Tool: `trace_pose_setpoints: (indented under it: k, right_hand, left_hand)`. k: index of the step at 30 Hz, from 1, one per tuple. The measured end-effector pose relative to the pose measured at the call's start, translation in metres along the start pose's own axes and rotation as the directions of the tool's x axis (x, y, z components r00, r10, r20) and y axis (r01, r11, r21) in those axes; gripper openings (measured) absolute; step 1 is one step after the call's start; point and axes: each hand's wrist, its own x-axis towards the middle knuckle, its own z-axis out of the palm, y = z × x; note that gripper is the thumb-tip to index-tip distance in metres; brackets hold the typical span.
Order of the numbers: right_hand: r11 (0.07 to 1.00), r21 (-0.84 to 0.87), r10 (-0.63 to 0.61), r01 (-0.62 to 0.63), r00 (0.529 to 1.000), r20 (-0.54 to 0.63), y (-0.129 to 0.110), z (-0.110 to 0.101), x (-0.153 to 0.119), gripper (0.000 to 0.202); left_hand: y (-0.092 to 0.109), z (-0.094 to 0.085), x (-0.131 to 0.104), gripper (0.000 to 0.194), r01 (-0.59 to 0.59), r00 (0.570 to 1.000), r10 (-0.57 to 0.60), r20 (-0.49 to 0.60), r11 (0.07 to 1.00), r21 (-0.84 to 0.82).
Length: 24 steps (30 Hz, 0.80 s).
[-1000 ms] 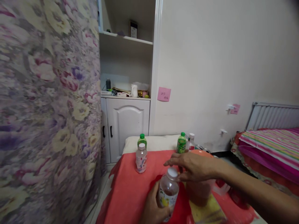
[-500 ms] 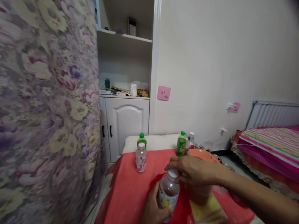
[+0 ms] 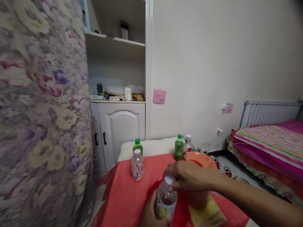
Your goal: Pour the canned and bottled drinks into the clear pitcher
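A clear plastic bottle (image 3: 166,198) with a fruit-printed label stands upright in front of me at the table's near side. My left hand (image 3: 151,212) is wrapped round its lower body, closed on it. From the right, my right hand (image 3: 184,176) reaches over the top, its fingers gripping the white bottle cap (image 3: 169,179). The cap sits on the bottle's neck. Under my right forearm are an orange basin (image 3: 201,159), partly hidden, and a yellow sponge-like piece (image 3: 208,212).
A red cloth (image 3: 118,195) covers the table. Behind the hands stand a white-capped bottle (image 3: 137,165), a green-capped bottle (image 3: 137,145), a green drink bottle (image 3: 179,148) and another clear bottle (image 3: 188,144). Several cans (image 3: 224,170) sit to the right. A floral curtain (image 3: 44,126) hangs left.
The view has turned slightly right, so everything sits further left in the picture. Both hands stay on the bottle and its cap, with the right fingers shifted a little on the cap.
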Motion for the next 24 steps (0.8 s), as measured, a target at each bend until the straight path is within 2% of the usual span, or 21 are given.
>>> trace_pose_setpoints:
  k: [4, 7, 12, 13, 17, 21, 24]
  right_hand:
    - [0.994, 0.014, 0.104, -0.104, 0.994, -0.025, -0.001, 0.005, 0.002, 0.029]
    - [0.990, 0.018, 0.139, -0.138, 0.990, -0.020, -0.001, 0.007, 0.002, 0.032]
    - [0.991, 0.089, 0.103, -0.101, 0.995, -0.009, 0.001, 0.005, 0.000, 0.065]
    - [0.993, 0.078, 0.089, -0.088, 0.996, -0.008, 0.000, 0.004, -0.001, 0.063]
    - [0.998, 0.035, 0.059, -0.058, 0.998, -0.005, -0.007, 0.002, -0.001, 0.033]
    - [0.996, 0.059, 0.065, -0.062, 0.997, -0.043, -0.012, 0.003, -0.002, 0.033]
    - [0.997, 0.051, 0.065, -0.063, 0.997, -0.046, -0.010, 0.004, -0.002, 0.034]
  left_hand:
    - [0.003, 0.005, -0.001, 0.076, 0.000, 0.999, 0.001, -0.054, 1.000, 0.007]
    - [0.007, 0.007, -0.002, 0.072, 0.006, 0.998, -0.005, -0.064, 1.000, 0.023]
    - [0.007, 0.003, -0.002, 0.076, 0.005, 0.999, -0.006, -0.032, 0.999, -0.049]
    - [0.006, 0.002, -0.001, 0.076, 0.021, 0.999, -0.023, -0.034, 0.999, -0.041]
    - [-0.001, 0.001, 0.001, 0.075, 0.025, 0.997, -0.023, -0.070, 0.999, 0.033]
    - [-0.006, 0.000, 0.002, 0.076, -0.014, 0.992, 0.028, -0.126, 0.994, 0.108]
    - [-0.006, -0.002, 0.002, 0.075, -0.024, 0.994, 0.037, -0.107, 0.993, 0.118]
